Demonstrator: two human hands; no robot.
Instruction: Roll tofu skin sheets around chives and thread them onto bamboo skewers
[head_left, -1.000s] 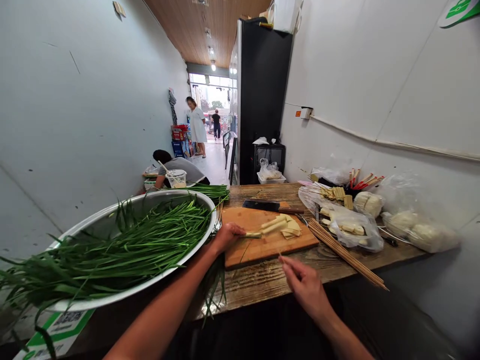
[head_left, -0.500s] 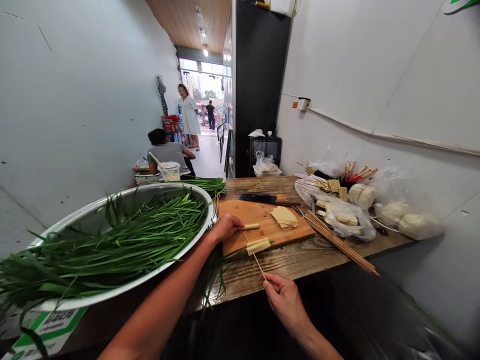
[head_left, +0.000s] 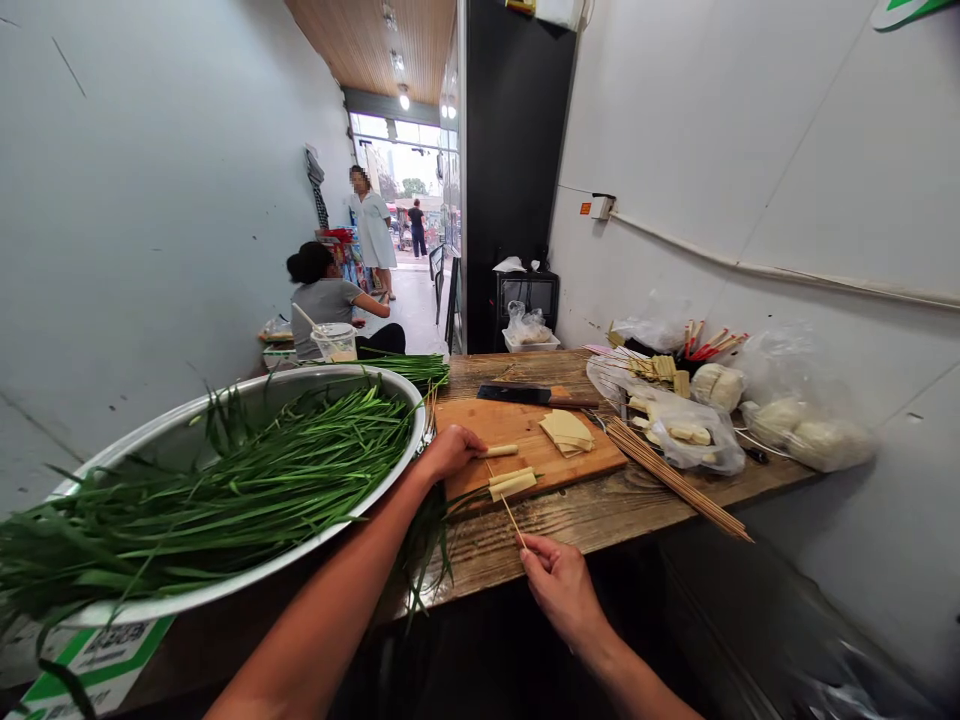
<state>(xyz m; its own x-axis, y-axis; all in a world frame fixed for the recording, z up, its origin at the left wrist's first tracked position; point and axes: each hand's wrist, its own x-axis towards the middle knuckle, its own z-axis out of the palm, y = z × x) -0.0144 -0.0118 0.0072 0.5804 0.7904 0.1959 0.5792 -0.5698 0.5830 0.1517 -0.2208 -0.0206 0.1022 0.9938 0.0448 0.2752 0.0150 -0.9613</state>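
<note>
My left hand [head_left: 453, 450] is closed around one end of a pale tofu-skin roll [head_left: 502, 451] at the cutting board [head_left: 484, 425]. My right hand [head_left: 559, 580] pinches the lower part of a thin wooden skewer [head_left: 513, 518] near the table's front edge. Pale tofu-skin rolls with green leaves sticking out, the skewered rolls [head_left: 513, 484], sit on that skewer just below the roll in my left hand. A small stack of square tofu-skin sheets [head_left: 567, 432] lies on the board. Behind it rests a cleaver [head_left: 517, 394] with a wooden handle.
On the left stands a large metal basin [head_left: 416, 405] heaped with green chives [head_left: 270, 490]. A bundle of wooden skewers [head_left: 675, 480] overhangs the table's right front edge. Plastic bags of food [head_left: 697, 435] lie at right. Beyond the table, a seated person [head_left: 326, 300] is near the left wall.
My right hand has moved slightly up and left with the skewer and its rolls, closer to the left hand's roll. The seated person has turned and raised an arm.
</note>
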